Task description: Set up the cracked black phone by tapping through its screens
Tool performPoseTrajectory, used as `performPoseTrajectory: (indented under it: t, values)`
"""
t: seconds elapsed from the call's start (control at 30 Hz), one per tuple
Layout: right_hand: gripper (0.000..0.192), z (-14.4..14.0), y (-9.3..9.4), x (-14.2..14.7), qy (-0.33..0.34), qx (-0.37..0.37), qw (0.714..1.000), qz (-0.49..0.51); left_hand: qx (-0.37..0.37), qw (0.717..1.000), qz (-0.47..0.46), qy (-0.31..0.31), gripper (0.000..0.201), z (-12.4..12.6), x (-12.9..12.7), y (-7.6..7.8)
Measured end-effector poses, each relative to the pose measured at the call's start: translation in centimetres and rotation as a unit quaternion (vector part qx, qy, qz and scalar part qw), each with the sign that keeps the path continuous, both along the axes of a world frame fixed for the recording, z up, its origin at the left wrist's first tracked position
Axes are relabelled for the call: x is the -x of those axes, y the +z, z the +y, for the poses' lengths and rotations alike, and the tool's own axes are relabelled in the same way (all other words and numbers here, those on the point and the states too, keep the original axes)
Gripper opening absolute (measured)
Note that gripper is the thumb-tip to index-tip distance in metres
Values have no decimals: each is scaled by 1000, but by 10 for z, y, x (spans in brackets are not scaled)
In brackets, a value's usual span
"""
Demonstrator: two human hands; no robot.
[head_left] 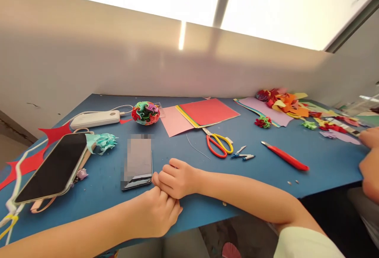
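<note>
My left hand (155, 212) and my right hand (179, 177) meet over the table's front edge, fingers curled into fists that touch each other. Whatever they hold, if anything, is hidden inside the fingers. Just behind them on the left lies a phone (139, 159), its screen blurred out. Beyond, a ball of curled coloured paper (145, 113) rests on the table. Scissors with one red and one yellow handle (219, 145) lie past my right hand. Close to the scissors are small blue-and-white pieces (242, 155), and further right a red-handled cutter (286, 156).
The blue table (189, 214) also bears coloured paper sheets (210, 112), a large dark-screened phone (56, 167), a white power bank (94, 119) with cables, crumpled teal paper (103, 143) and a heap of paper scraps (287, 104). Another person's hand (370, 159) is at the right edge.
</note>
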State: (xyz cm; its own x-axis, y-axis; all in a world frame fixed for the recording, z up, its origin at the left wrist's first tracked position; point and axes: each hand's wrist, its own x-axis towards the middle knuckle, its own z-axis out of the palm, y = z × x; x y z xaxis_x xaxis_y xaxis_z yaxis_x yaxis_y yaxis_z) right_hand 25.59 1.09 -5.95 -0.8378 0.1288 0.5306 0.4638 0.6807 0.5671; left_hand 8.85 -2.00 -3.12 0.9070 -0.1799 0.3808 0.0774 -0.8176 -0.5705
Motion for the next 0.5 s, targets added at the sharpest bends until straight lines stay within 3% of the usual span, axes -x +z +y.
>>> performPoseTrajectory:
  t: [0.13,0.37,0.5]
  values:
    - [23,1,-1,3,22,-48,998,30,3,1000,-23,-5,12,0,-1,-6]
    - [13,-1,19,5,55,-105,990,72,45,996,-59,-49,5,3,0,-7]
    - [14,-4,22,7,73,-112,987,84,70,995,-44,-55,17,-3,0,0]
